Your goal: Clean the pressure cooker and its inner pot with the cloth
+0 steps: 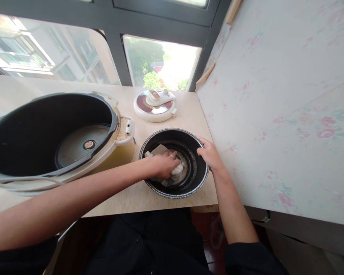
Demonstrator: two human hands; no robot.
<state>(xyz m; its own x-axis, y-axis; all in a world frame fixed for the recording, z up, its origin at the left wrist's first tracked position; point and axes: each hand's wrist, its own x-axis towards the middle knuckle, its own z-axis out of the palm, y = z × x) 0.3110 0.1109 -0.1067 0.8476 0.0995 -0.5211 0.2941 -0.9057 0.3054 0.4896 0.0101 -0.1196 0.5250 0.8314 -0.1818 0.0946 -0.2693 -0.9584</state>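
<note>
A black inner pot (199, 179) with a worn, speckled rim rests near the counter's front edge. Inside it, my left hand (165, 165) presses a crumpled pale cloth or paper wipe (178, 173) against the bottom, fingers bent over it. My right hand (210, 153) grips the pot's right rim, thumb on the inside and fingers around the outer wall. To the left stands the open rice cooker body (124, 143), its dark hollow showing a metal heating plate (74, 147) with a round centre piece. Behind the pot lies the cooker's white lid (157, 110).
The light counter (189, 114) ends at a flowered wall (275, 114) on the right. Grey window frames (160, 17) run along the back. A pale cord (31, 179) crosses the cooker's front side.
</note>
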